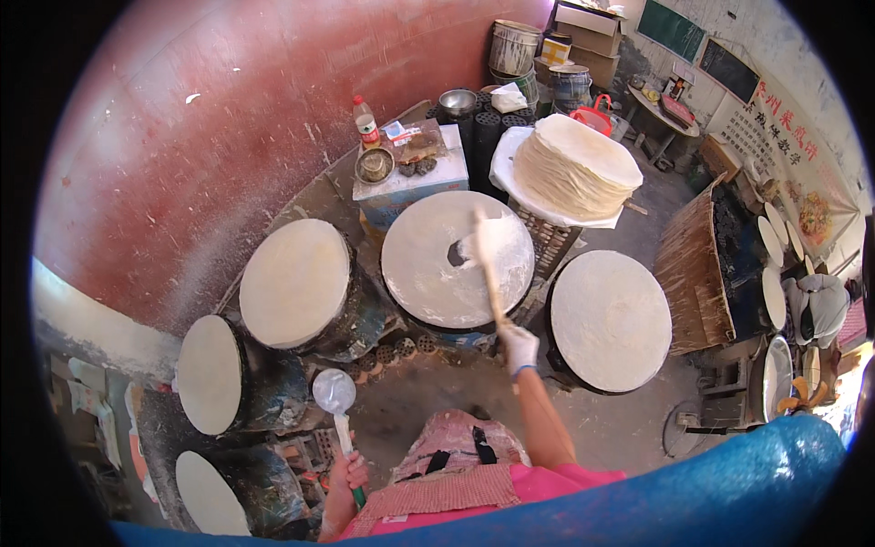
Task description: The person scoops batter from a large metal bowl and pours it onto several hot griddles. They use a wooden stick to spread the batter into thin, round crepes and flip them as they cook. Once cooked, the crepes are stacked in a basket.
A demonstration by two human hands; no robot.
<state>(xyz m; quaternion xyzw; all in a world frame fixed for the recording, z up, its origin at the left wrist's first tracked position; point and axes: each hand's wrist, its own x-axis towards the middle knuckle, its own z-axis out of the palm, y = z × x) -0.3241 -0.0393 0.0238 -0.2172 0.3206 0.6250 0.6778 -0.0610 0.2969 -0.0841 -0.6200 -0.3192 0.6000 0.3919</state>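
Note:
My right hand, in a white glove, grips the wooden handle of a batter-coated spreading tool. Its pale head is over the middle round griddle, which has a white layer and a dark patch near its centre. My left hand is closed on a ladle with a green handle and a round bowl, held low at the left. Round griddles covered in pale layers stand on both sides: one at upper left, one at right, and others farther left.
A tall stack of thin round sheets sits behind at right. A box holds a bottle and bowl. Buckets stand at back. A red curved wall bounds the left. A person in grey is at far right.

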